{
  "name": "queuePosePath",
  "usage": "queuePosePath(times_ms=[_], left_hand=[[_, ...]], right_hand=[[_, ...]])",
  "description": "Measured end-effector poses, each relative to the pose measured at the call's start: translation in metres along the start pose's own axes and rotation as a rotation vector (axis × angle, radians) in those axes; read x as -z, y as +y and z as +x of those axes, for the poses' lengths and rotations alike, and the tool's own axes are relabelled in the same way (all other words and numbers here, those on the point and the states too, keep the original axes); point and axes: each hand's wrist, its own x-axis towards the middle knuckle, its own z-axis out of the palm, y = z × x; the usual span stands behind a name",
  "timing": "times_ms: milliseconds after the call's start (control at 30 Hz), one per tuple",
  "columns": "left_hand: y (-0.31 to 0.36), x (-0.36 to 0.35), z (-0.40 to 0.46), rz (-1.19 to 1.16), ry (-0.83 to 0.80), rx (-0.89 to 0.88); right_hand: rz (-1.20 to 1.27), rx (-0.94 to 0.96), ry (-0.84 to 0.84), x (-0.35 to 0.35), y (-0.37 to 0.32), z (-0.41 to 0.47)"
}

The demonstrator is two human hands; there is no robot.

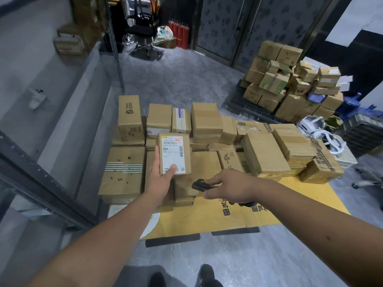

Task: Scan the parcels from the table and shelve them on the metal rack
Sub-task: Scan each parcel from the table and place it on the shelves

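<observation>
- Shoes [204,275] stand on the grey floor, nearest.
- Right hand [228,186] grasps a black scanner [199,184] above the worktop [207,220].
- Left hand [160,175] grasps a small labelled parcel [173,154], label up, over stacked boxes [265,154]; the scanner sits just right of it.

A parcel depot or stockroom; taped, labelled cartons [207,141] crowd a low table at 12 o'clock; more boxes [290,85] heaped on a pallet at 2 o'clock; metal rack [41,179] at 9 o'clock; bare concrete floor [176,75]; fire extinguishers [180,34] against the far wall.
</observation>
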Motion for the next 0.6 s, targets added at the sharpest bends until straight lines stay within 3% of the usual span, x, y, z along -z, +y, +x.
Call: queuePosePath(times_ms=[233,600], left_hand=[[0.021,0.033,-0.031,0.008,0.189,-0.097],[0.076,0.088,-0.204,0.014,0.88,-0.218]], right_hand=[[-0.196,0.24,-0.027,0.008,-0.038,0.027],[-0.475,0.801,-0.246,-0.022,-0.137,-0.008]])
